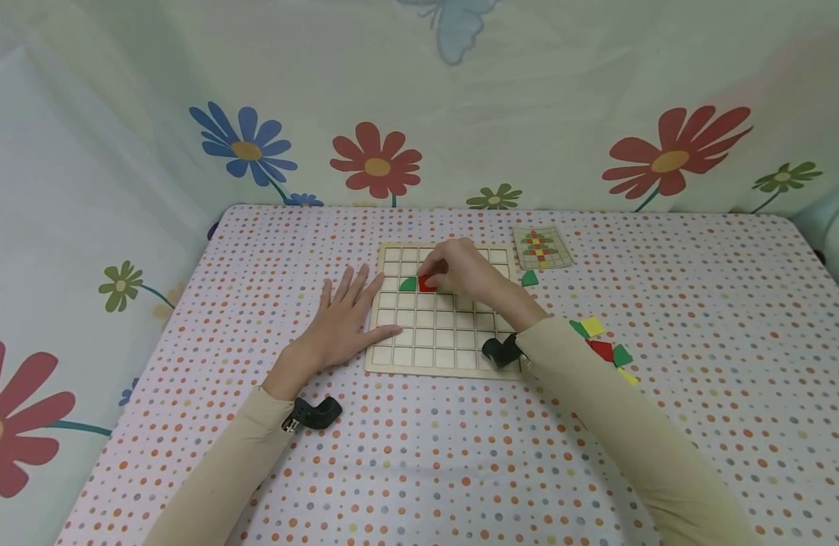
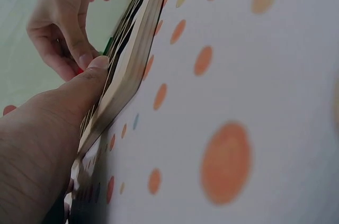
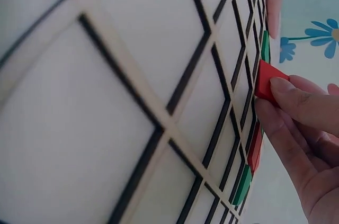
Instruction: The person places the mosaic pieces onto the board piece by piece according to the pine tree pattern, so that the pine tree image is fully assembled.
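Thumb and fingers of a right hand (image 1: 466, 267) pinch a red square tile (image 3: 269, 78), held tilted at the surface of a pale wooden grid board (image 1: 443, 372) on a polka-dot tablecloth (image 1: 419, 455); whether its edge touches the board cannot be told. Beneath the tile is the cell just right of one holding a green quarter-round tile (image 1: 409, 284). Seen from the right wrist, another red tile (image 3: 255, 150) and a second green tile (image 3: 242, 185) appear to sit farther along the board, their exact cells unclear. Bare cells fill the rows nearer the person. At the board's left side, the left hand (image 1: 340, 326) lies with fingers outspread and nothing in its grasp, its thumb across the rim. Near the upper right corner rests a pattern card (image 1: 561, 258) printed with a stepped, tree-like figure, a green piece (image 1: 530, 278) just below it. Loose yellow, red and green tiles (image 1: 601, 349) lie outside the board, beside the right beige sleeve (image 1: 597, 409).
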The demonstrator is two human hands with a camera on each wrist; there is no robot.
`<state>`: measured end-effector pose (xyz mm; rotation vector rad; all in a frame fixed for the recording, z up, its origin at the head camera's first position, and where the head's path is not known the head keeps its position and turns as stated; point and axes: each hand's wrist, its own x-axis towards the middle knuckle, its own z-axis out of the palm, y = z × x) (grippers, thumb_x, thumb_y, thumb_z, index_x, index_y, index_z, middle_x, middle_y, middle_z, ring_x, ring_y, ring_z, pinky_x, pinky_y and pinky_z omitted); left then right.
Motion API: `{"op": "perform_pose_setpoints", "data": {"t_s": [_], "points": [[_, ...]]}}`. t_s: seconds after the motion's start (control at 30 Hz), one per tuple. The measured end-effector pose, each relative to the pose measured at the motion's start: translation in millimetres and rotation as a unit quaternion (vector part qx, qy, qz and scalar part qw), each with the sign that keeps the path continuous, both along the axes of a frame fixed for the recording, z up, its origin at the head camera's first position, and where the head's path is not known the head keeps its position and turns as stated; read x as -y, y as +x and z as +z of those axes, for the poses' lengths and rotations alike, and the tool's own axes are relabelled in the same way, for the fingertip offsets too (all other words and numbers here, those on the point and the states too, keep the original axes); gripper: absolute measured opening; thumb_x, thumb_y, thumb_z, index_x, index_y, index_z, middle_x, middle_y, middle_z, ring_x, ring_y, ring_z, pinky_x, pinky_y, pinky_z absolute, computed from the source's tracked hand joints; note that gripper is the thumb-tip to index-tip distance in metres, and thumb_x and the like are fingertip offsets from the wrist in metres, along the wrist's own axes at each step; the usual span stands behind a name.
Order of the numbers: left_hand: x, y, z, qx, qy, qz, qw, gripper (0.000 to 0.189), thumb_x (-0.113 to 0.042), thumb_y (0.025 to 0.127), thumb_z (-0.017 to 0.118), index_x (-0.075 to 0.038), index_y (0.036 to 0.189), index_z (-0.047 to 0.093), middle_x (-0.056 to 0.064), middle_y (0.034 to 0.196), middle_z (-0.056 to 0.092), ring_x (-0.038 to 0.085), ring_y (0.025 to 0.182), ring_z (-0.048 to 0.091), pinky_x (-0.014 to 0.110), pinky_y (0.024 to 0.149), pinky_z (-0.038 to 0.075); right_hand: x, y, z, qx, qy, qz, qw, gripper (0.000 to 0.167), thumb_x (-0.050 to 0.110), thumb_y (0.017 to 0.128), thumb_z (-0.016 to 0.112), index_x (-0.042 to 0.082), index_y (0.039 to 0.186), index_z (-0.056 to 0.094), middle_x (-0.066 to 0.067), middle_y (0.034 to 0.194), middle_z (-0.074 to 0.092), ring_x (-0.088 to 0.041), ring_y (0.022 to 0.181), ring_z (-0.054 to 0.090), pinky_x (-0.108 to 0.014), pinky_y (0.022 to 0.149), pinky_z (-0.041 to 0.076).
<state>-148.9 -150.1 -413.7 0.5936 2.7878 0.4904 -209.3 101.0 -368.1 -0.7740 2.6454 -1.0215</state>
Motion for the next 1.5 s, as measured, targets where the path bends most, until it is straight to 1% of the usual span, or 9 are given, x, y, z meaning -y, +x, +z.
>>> {"op": "perform_pose_setpoints", "data": {"t_s": [0.23,0.43,0.53,0.63,0.73,0.9,0.97,1.3,1.5], "points": [[-1.3,1.9,4.5,0.003,-0.005,0.001,1.0000,0.098,-0.066,0.100,0.055,-0.015,0.170,0.009,0.013,0.175,-0.003,0.034,0.160,-0.011,0.062,0.125,-0.009,5,-0.3,1.9,0.014,-0.007,0.001,0.9999,0.010,-0.007,0.090,0.078,-0.004,0.099,0.081,-0.016,0.098,0.078,-0.027,0.089,0.072,-0.038,0.082,0.060],[-1.9,2.0,5.8,-0.003,-0.003,0.000,1.0000,0.098,-0.065,0.100,0.057,-0.014,0.170,0.011,0.013,0.175,-0.002,0.035,0.161,-0.009,0.063,0.125,-0.008,12,1.4,8.1,0.023,0.020,-0.012,0.9995,0.011,-0.009,0.090,0.076,-0.006,0.099,0.080,-0.018,0.098,0.078,-0.029,0.091,0.072,-0.040,0.086,0.059],[-1.0,1.2,4.6,0.000,-0.006,0.000,1.0000,0.097,-0.066,0.101,0.055,-0.015,0.170,0.010,0.013,0.175,-0.003,0.034,0.161,-0.010,0.062,0.125,-0.008,15,1.0,9.5,0.022,0.040,-0.015,0.9988,0.012,-0.007,0.092,0.076,-0.007,0.103,0.080,-0.019,0.101,0.078,-0.030,0.098,0.072,-0.045,0.101,0.053],[-0.3,0.1,3.2,0.003,-0.010,0.002,0.9999,0.097,-0.067,0.101,0.053,-0.016,0.170,0.008,0.012,0.176,-0.005,0.034,0.160,-0.011,0.062,0.125,-0.009,16,0.1,9.3,0.008,0.056,-0.010,0.9984,0.013,-0.005,0.093,0.076,-0.006,0.105,0.080,-0.019,0.103,0.078,-0.032,0.103,0.072,-0.051,0.119,0.037],[0.1,-0.6,2.6,0.007,-0.010,0.004,0.9999,0.097,-0.068,0.101,0.052,-0.017,0.170,0.006,0.011,0.176,-0.006,0.032,0.160,-0.013,0.060,0.125,-0.010,16,-0.7,8.4,0.000,0.063,-0.006,0.9980,0.013,-0.003,0.094,0.076,-0.006,0.106,0.080,-0.018,0.104,0.078,-0.032,0.105,0.072,-0.052,0.123,0.031],[0.5,-0.8,2.3,0.007,-0.003,0.000,1.0000,0.097,-0.067,0.101,0.053,-0.017,0.170,0.006,0.011,0.176,-0.006,0.032,0.160,-0.013,0.060,0.125,-0.010,19,-0.5,7.2,0.005,0.078,-0.009,0.9969,0.015,-0.001,0.096,0.074,-0.006,0.108,0.080,-0.019,0.109,0.077,-0.030,0.108,0.071,-0.044,0.107,0.051],[0.5,-0.6,2.0,0.006,-0.003,-0.001,1.0000,0.097,-0.067,0.101,0.052,-0.017,0.170,0.007,0.011,0.176,-0.006,0.032,0.160,-0.012,0.060,0.125,-0.010,20,0.0,6.5,0.006,0.083,-0.011,0.9965,0.016,-0.002,0.097,0.072,-0.006,0.110,0.080,-0.019,0.111,0.077,-0.030,0.109,0.071,-0.039,0.093,0.058],[1.7,-1.6,4.8,0.005,0.005,-0.004,1.0000,0.096,-0.064,0.101,0.056,-0.016,0.170,0.008,0.012,0.176,-0.005,0.033,0.160,-0.012,0.062,0.125,-0.010,21,2.9,5.2,-0.022,0.098,-0.007,0.9949,0.016,-0.006,0.097,0.069,-0.007,0.110,0.079,-0.021,0.111,0.073,-0.031,0.107,0.069,-0.036,0.088,0.060],[1.0,1.3,3.5,0.002,0.010,-0.004,0.9999,0.097,-0.064,0.101,0.056,-0.015,0.170,0.009,0.013,0.175,-0.004,0.035,0.160,-0.011,0.062,0.124,-0.010,6,7.6,-0.1,-0.001,0.051,0.005,0.9987,0.020,-0.002,0.100,0.068,-0.006,0.118,0.077,-0.018,0.116,0.071,-0.031,0.110,0.067,-0.040,0.092,0.057]]}}
